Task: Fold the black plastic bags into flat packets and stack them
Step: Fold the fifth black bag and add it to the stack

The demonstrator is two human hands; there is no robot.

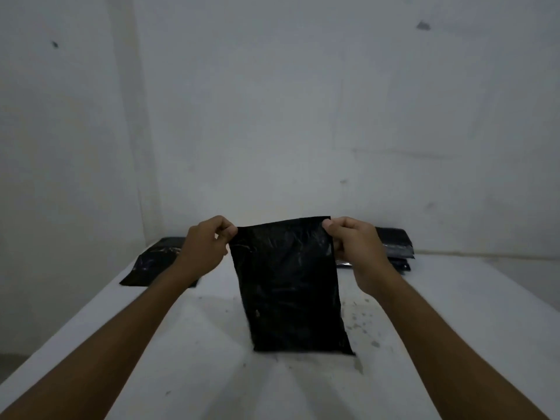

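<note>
A black plastic bag hangs in front of me, stretched between both hands, its lower edge near the white table. My left hand pinches its top left corner. My right hand pinches the top right corner. At the far left of the table lies a flat black bag, partly hidden by my left forearm. A stack of folded black bags sits at the far right, behind my right hand.
White walls close in the table at the back and on the left. Dark specks and stains mark the tabletop around the hanging bag.
</note>
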